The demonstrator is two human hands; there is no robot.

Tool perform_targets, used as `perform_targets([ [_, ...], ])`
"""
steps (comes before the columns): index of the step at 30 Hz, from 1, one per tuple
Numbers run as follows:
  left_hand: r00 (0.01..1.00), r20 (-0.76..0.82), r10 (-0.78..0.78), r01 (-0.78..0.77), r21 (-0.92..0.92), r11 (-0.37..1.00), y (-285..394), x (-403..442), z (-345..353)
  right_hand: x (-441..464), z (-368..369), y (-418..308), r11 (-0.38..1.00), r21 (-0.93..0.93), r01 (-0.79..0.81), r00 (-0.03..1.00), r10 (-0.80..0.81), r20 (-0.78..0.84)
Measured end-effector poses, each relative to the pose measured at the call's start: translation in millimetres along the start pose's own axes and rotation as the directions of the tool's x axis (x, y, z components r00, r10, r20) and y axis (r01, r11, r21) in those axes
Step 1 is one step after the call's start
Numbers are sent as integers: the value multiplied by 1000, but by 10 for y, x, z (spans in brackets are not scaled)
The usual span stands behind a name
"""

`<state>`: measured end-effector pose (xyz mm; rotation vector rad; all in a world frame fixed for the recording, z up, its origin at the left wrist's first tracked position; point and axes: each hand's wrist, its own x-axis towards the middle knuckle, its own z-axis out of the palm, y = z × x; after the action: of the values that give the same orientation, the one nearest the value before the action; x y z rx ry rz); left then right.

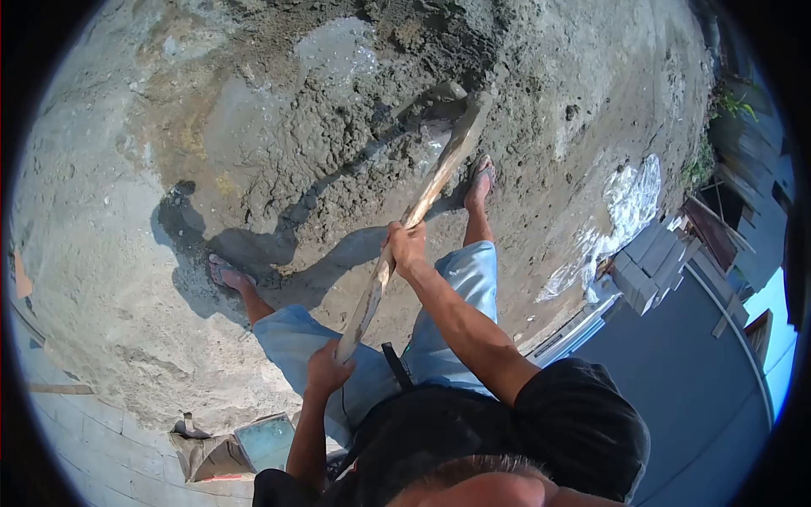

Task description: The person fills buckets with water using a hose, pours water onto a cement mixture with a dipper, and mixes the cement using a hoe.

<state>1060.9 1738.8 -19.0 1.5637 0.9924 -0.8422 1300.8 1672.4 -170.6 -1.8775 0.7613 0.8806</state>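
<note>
Right hand (407,245) and left hand (329,369) are both closed around the wooden handle (434,173) of a long tool, fingers curled in, the left near its butt and the right farther up the shaft. The handle slants from in front of the denim shorts (296,334) forward and to the right, its far end over the wet grey mix (338,139) on the ground; the tool head (435,91), muddy and partly hidden, looks like a hoe blade. Working it well probably calls for the left hand to steer the butt while the right guides the shaft, with the effort coming from legs and back more than wrists. Since the far end lies near the right foot (480,180), the stroke is best aimed between the feet. The right arm (473,325) reaches forward and inward, nearly straight; the left arm (308,439) sits lower and closer to the body. The left foot (232,275) stands well apart from the right, a steady-looking base. Farther right, crumpled clear plastic (634,198) lies near stacked grey blocks (650,262).
</note>
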Motion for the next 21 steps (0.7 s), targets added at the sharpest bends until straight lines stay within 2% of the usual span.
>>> perform_targets([
  [1, 997, -7, 78, -78, 22, 997, 142, 194, 148, 200, -187, -216, 998, -28, 63, 997, -65, -42],
  [3, 983, 125, 137, -129, -69, 989, 672, 813, 278, 631, -479, -925, 968, -126, 215, 956, -235, -175],
  [4, 976, 89, 198, -192, -81, 978, 893, 1128, 391, 975, -656, -1164, 938, -83, 338, 931, -346, -115],
  [5, 952, 43, 302, -296, -109, 949, 1053, 1466, 514, 1334, -729, -1430, 934, -230, 275, 916, -327, -232],
  [6, 957, 88, 275, -261, -145, 954, 1306, 1718, 442, 1635, -825, -1601, 940, -157, 301, 929, -327, -175],
  [7, 959, 127, 253, -229, -181, 957, 1478, 1827, 311, 1795, -817, -1736, 942, -248, 225, 944, -274, -182],
  [8, 960, 115, 254, -230, -188, 955, 1442, 1799, 215, 1805, -683, -1683, 939, -253, 234, 944, -282, -172],
  [10, 970, 64, 235, -227, -114, 967, 1250, 1610, 24, 1809, -423, -1334, 972, -235, -26, 984, -16, -175],
  [11, 984, 16, 180, -179, -58, 982, 1068, 1396, -91, 1614, -229, -1063, 979, -193, -70, 986, 39, -160],
  [13, 996, 42, 81, -82, 23, 996, 617, 958, -442, 1200, 167, -533, 980, -114, -162, 981, 147, -129],
  [14, 998, 37, 52, -54, 41, 998, 427, 703, -603, 840, 365, -362, 989, -86, -118, 979, 101, -177],
  [15, 999, 31, 30, -32, 57, 998, 264, 456, -743, 612, 474, -129, 992, -62, -106, 987, 98, -127],
  [18, 995, -24, -93, 94, 66, 993, -89, -334, -919, -218, 735, 287, 978, 10, -211, 977, 210, 21],
  [20, 987, -19, -158, 159, 70, 985, -157, -817, -831, -641, 731, 493, 976, 1, -216, 976, 216, 42],
  [21, 982, -13, -187, 187, 17, 982, -169, -1038, -755, -812, 687, 556, 978, -46, -203, 969, 208, 131],
])
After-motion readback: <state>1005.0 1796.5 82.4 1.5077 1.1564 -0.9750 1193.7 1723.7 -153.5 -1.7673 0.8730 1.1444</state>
